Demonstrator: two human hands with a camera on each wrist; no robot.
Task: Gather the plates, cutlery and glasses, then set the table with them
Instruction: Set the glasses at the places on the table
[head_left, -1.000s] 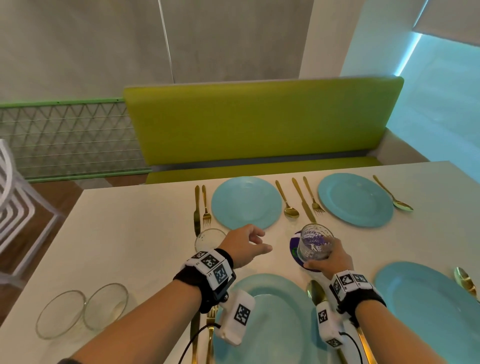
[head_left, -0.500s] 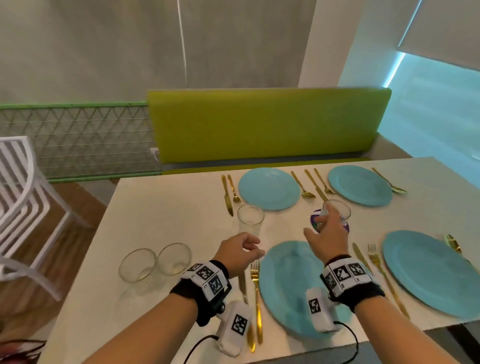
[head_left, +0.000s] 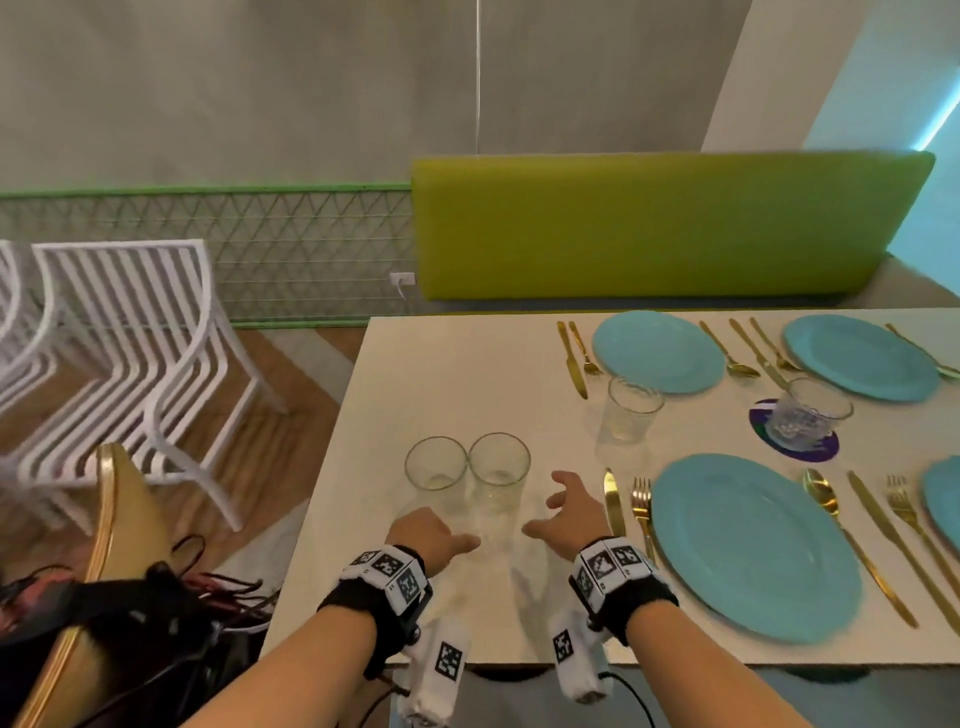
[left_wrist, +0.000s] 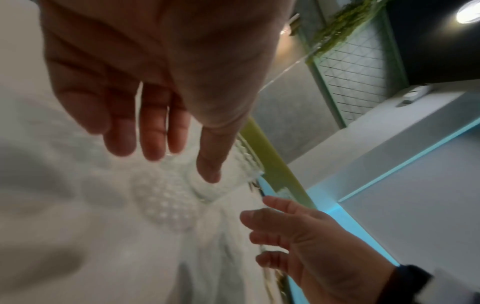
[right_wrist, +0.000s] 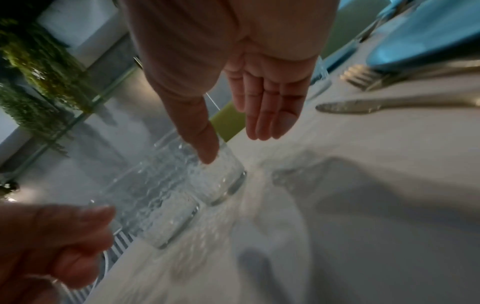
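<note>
Bench, white, set for four in part. Landmark: the near plate, which lies at the bench's front edge.

Plates: two more plates stand beyond the near plate by the far edge, and the rim of a fourth shows to its right. Gold cutlery lies just beside each plate.

Glasses: one glass stands beyond the near plate's left side; a cut glass stands on a dark coaster beyond its right side. Two spare glasses, touching or nearly so, stand upright well left of the near plate, apart from any setting.

Hands: the left hand and the right hand flank the spare pair, left of the near plate. Both are spread, fingers loosely extended, holding nothing. The right thumb lies close against one glass wall; whether it touches cannot be told. The left hand's fingers hang just short of the other glass.

Step in hand, as judged: fetching the last two glasses, one per hand; plates and cutlery appear laid already.

Next move, as judged: each hand must close round its own glass below the rim, lift them apart so the walls do not knock, and carry them rightward to the places that lack a glass.
</note>
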